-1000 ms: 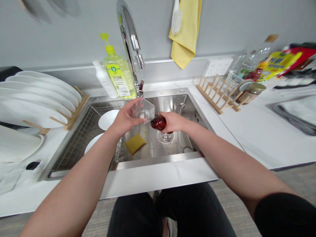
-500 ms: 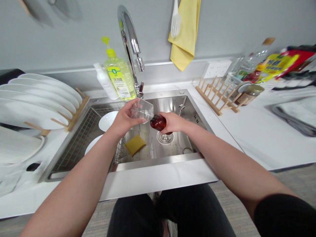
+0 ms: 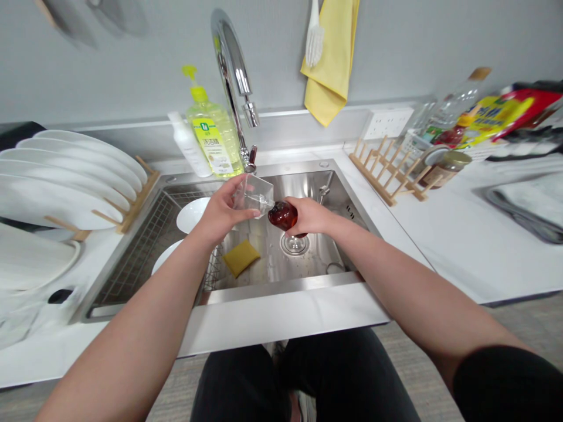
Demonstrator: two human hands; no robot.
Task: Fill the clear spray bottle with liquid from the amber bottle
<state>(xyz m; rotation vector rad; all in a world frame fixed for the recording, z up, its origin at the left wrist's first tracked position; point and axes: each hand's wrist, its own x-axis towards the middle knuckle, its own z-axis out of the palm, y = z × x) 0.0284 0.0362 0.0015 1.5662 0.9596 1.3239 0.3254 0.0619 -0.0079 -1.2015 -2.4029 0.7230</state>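
Observation:
My left hand (image 3: 226, 210) is closed round a clear, angular plastic container (image 3: 259, 196), held tilted above the sink with its wide side facing right. In my right hand (image 3: 311, 215) is a glossy dark red bottle (image 3: 282, 216), its dark narrow end pointing left at the container's edge. The two things meet or nearly meet; I cannot tell whether they touch. Below them lie the sink drain (image 3: 295, 244) and a yellow sponge (image 3: 241, 258) on the sink floor.
A chrome faucet (image 3: 233, 70) rises behind my hands, beside a dish soap bottle (image 3: 211, 140). White bowls (image 3: 192, 215) sit in a wire rack on the sink's left. Plates (image 3: 65, 181) stand in a wooden rack at left; another wooden rack (image 3: 387, 170) stands right, near jars and bottles.

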